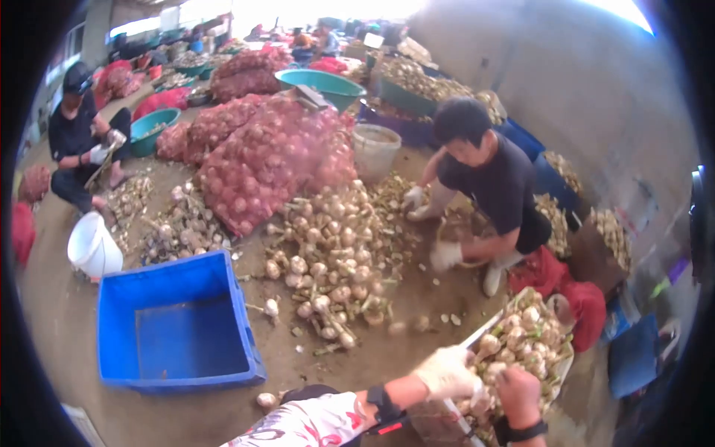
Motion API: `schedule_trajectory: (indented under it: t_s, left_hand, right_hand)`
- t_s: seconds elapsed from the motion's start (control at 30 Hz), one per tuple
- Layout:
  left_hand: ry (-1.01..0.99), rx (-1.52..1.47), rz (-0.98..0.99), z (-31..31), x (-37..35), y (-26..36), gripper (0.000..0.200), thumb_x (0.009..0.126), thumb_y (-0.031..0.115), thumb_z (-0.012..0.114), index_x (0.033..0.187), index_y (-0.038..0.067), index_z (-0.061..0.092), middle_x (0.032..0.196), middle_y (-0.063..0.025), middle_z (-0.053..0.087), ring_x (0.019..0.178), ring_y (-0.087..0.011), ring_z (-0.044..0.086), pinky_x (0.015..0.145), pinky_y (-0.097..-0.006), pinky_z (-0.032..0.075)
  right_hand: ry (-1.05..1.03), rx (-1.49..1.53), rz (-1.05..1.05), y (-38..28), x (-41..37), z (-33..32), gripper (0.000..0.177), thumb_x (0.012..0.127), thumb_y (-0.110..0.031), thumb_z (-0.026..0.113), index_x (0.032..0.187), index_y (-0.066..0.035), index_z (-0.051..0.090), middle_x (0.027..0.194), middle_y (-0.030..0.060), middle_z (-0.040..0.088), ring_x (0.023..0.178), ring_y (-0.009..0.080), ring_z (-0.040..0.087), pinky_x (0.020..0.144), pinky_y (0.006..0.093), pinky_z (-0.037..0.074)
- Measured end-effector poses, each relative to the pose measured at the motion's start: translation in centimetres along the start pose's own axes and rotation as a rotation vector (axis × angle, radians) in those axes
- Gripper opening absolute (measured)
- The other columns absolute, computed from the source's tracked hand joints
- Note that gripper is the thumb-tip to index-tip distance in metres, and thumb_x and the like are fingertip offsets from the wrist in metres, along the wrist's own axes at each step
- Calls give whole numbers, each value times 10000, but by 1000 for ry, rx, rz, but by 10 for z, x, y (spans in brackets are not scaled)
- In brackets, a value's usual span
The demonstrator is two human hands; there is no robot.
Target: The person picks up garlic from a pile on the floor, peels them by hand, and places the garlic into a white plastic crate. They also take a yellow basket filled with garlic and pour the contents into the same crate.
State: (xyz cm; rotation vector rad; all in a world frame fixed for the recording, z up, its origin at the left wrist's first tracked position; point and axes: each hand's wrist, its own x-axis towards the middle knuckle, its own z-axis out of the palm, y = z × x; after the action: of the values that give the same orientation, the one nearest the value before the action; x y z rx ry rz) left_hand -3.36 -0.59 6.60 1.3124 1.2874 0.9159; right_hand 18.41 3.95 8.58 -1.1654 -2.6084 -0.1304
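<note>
My left hand (447,372), in a pale glove, reaches over the near end of a white crate (484,328) heaped with garlic bulbs (521,328). Its fingers curl down around a garlic bulb at the tips, partly hidden by the glove. Close by on the right, my bare right hand (520,393) is closed like a fist above the same garlic. Whatever it may grip is hidden from view. Both wrists carry black bands.
Left of me stands a blue crate (179,320). Beyond lie a loose garlic pile (335,253) and red mesh sacks (275,156). A gloved person (484,179) crouches ahead; another person (82,141) sits far left beside a white bucket (94,248). Red netting (581,305) touches the garlic crate's far side.
</note>
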Motion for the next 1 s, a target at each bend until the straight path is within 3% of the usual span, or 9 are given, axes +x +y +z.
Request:
schedule_trajectory:
  t_s: [0.07,0.1,0.13,0.17,0.2,0.27,0.33,0.43,1.0]
  left_hand:
    - [-215,241,-27,22,-10,30,627,620,310,691,1132,-43,616,993,-244,663,959,-347,650,851,-372,506]
    - [-240,275,59,37,-11,28,517,631,267,684,1049,-36,643,962,-243,672,934,-343,662,817,-383,520]
    - [-279,323,147,55,-11,23,410,641,223,677,965,-28,670,932,-242,682,908,-340,673,782,-394,535]
    - [-283,389,302,69,-10,19,289,654,254,688,749,-18,667,716,-195,633,723,-348,637,671,-424,516]
    - [-302,393,310,76,-7,14,289,654,254,688,749,-18,667,716,-195,633,723,-348,637,671,-424,516]
    - [-262,228,238,71,-15,11,337,639,195,670,898,-21,684,875,-233,685,861,-351,675,756,-398,538]
    - [-207,249,252,71,-10,3,316,639,214,669,856,-15,687,833,-226,683,832,-347,676,745,-401,539]
    - [-245,307,65,53,-6,7,641,628,282,684,1185,-17,576,1031,-231,643,982,-343,633,824,-365,510]
    - [-204,173,150,44,-7,-12,581,640,297,689,1114,-27,598,919,-219,659,875,-318,640,770,-364,499]
  right_hand:
    - [-130,2,348,71,-51,-21,158,688,-155,733,752,-56,627,668,145,594,642,359,597,591,439,477]
    - [-298,-235,286,56,-60,-47,369,898,-360,595,1099,-56,650,944,200,675,829,366,635,740,437,522]
    - [-300,-181,353,55,-70,-49,366,877,-368,628,1049,-47,657,891,206,664,844,392,620,747,461,507]
    - [-308,-180,362,51,-74,-49,359,884,-371,622,1016,-39,661,880,203,663,837,387,620,732,458,502]
    - [-316,-174,377,47,-79,-48,358,891,-373,615,984,-31,665,869,200,662,831,382,619,716,455,498]
    - [-242,-95,397,39,-86,-37,352,909,-367,599,922,-22,667,839,192,654,783,382,608,686,449,489]
    - [-264,-87,421,36,-87,-27,356,929,-352,585,905,-6,664,831,183,648,746,370,593,677,442,486]
    - [-198,-11,325,39,-90,-17,334,941,-315,581,933,11,652,874,187,644,788,358,590,695,447,485]
    - [-21,47,277,24,-86,-24,271,928,-288,608,876,-26,655,784,157,638,710,344,594,636,414,487]
